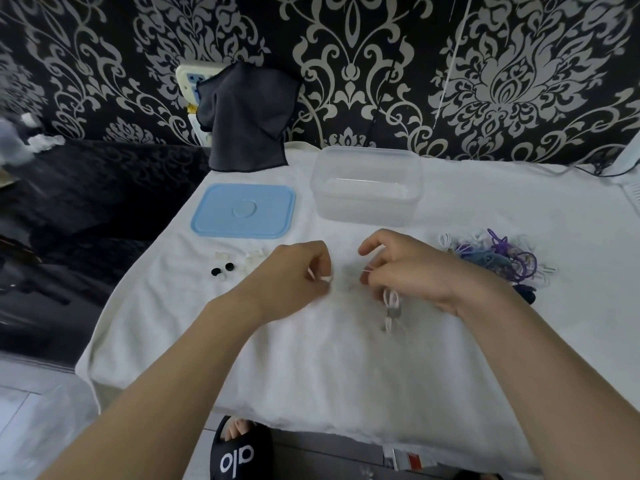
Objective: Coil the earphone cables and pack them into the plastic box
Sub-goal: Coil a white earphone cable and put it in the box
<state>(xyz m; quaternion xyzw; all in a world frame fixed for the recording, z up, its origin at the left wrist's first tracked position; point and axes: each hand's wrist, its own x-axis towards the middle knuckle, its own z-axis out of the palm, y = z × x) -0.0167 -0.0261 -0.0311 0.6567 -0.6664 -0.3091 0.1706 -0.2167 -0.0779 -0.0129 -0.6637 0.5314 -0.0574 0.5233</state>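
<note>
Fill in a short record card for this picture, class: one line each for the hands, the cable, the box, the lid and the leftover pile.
left hand: pinches one end of a white earphone cable
right hand: grips the cable, a loop hanging beneath it
plastic box: clear, open, looks empty
lid: blue, flat on the white cloth, left of the box
pile of cables: purple and white, tangled, right of the hands

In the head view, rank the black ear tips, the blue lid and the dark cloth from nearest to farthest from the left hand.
1. Black ear tips, just left of the left hand.
2. Blue lid, behind them.
3. Dark cloth, at the wall.
</note>
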